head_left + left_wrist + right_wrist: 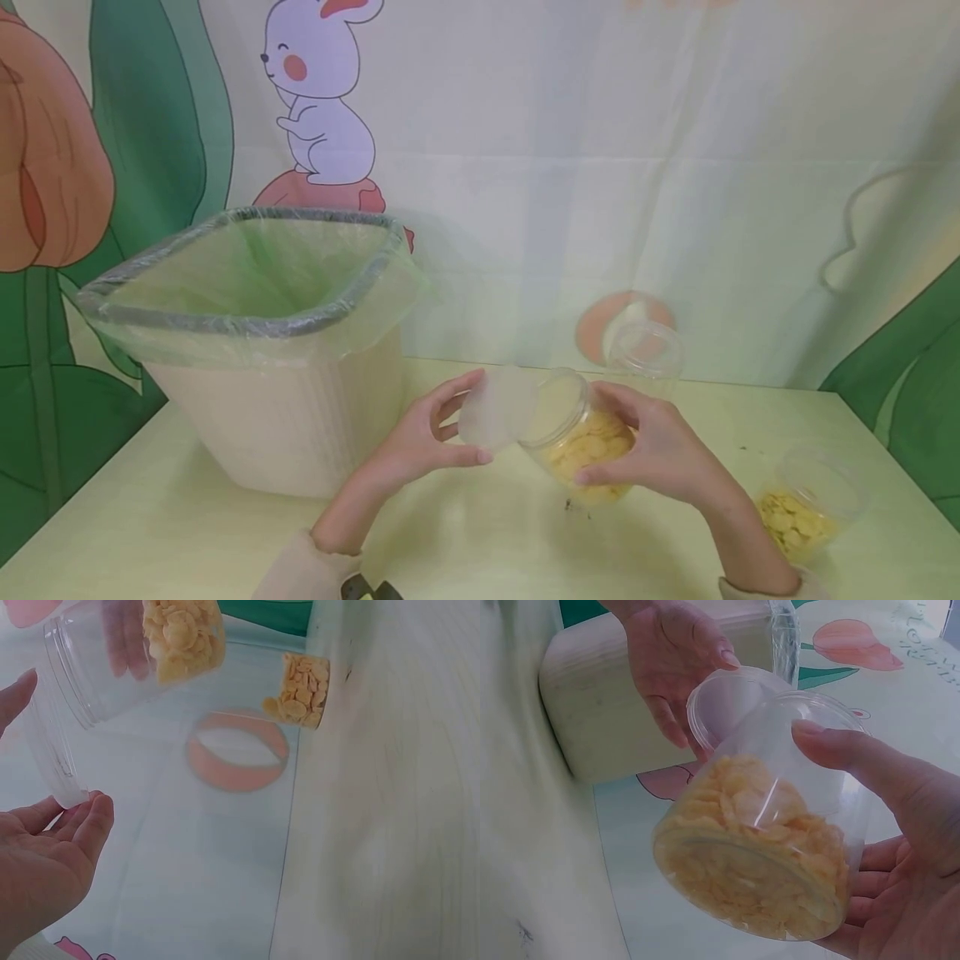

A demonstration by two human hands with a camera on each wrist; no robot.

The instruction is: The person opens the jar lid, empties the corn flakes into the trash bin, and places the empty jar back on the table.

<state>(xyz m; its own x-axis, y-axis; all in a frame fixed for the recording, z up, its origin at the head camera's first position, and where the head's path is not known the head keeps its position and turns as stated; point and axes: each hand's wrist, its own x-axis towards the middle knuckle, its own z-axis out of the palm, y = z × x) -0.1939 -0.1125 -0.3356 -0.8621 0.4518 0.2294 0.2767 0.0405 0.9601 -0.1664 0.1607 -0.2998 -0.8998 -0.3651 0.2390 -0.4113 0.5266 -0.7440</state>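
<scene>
My left hand [416, 442] holds a round translucent lid [491, 408] by its edge, between thumb and fingers. My right hand [663, 450] grips a clear plastic jar [585, 454] around its side. Yellowish flakes [750, 840] fill roughly the lower half of this jar, which is tilted with its mouth toward the left hand. In the right wrist view the lid [709, 712] appears right by the jar's rim, overlapping it. The left wrist view shows the lid [56, 750] edge-on beside the jar's threaded mouth.
A pale bin [277, 417] with a dark rim and green-tinted liner stands at the left. Another clear jar [798, 525] with flakes is at the right; a further clear jar [648, 350] stands behind my right hand. A printed curtain [510, 167] hangs behind the table [480, 550].
</scene>
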